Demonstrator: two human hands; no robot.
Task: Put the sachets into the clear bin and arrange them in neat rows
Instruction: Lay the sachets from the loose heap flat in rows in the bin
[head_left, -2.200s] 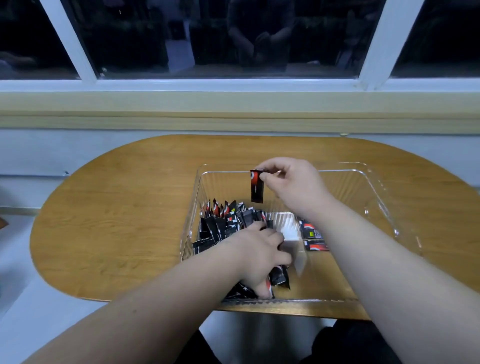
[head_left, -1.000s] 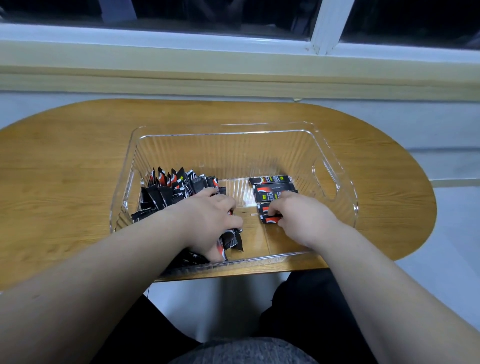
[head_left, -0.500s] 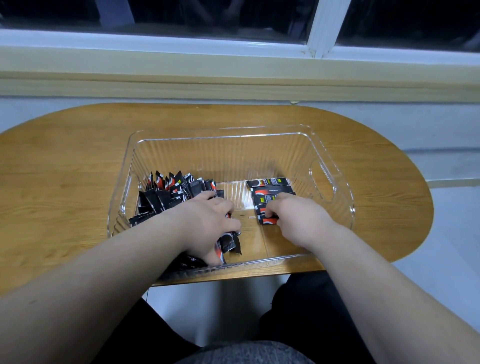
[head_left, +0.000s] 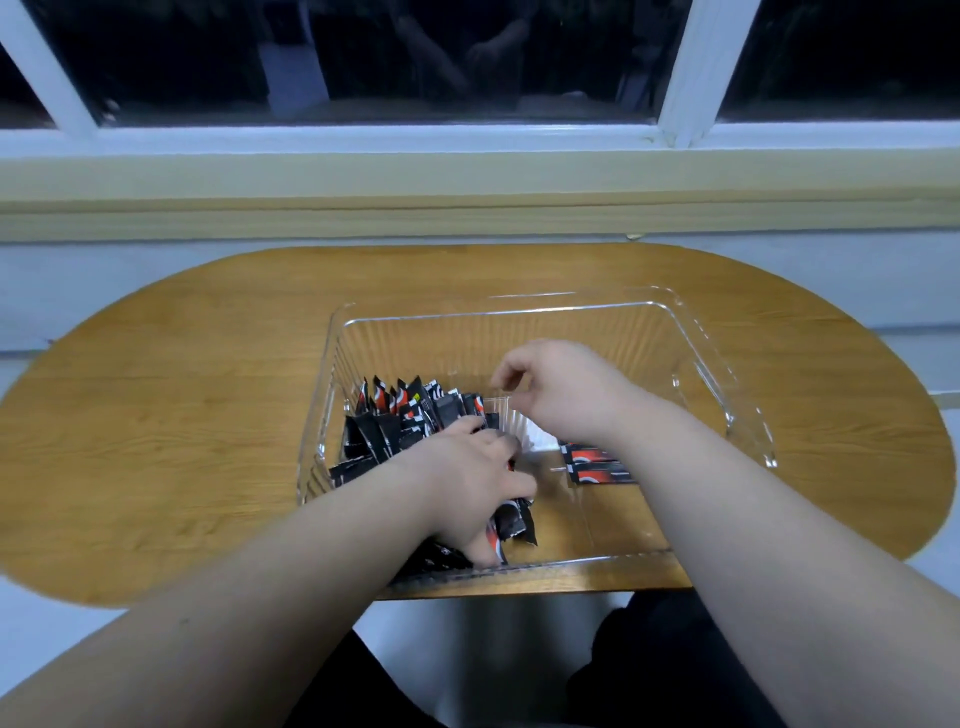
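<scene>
A clear bin (head_left: 702, 349) sits on the wooden table (head_left: 197, 395). Several black-and-red sachets (head_left: 402, 415) stand in a loose pile in its left half. Three sachets (head_left: 597, 465) lie flat side by side right of centre, partly hidden by my right forearm. My left hand (head_left: 467, 480) is inside the bin at the near wall and grips a small bundle of sachets (head_left: 511, 525). My right hand (head_left: 558, 387) hovers above the middle of the bin beside the pile, its fingers loosely curled with nothing in them.
The table is oval and butts against a wall under a window sill (head_left: 467, 208). The bin's right wall has a handle cut-out (head_left: 698, 397). Bare wood shows left of the bin, and the right half of the bin floor (head_left: 613, 519) shows bare.
My right hand has let go of the flat sachets, risen and moved left toward the pile. My left hand still grips its bundle in the same spot. The view has tilted up.
</scene>
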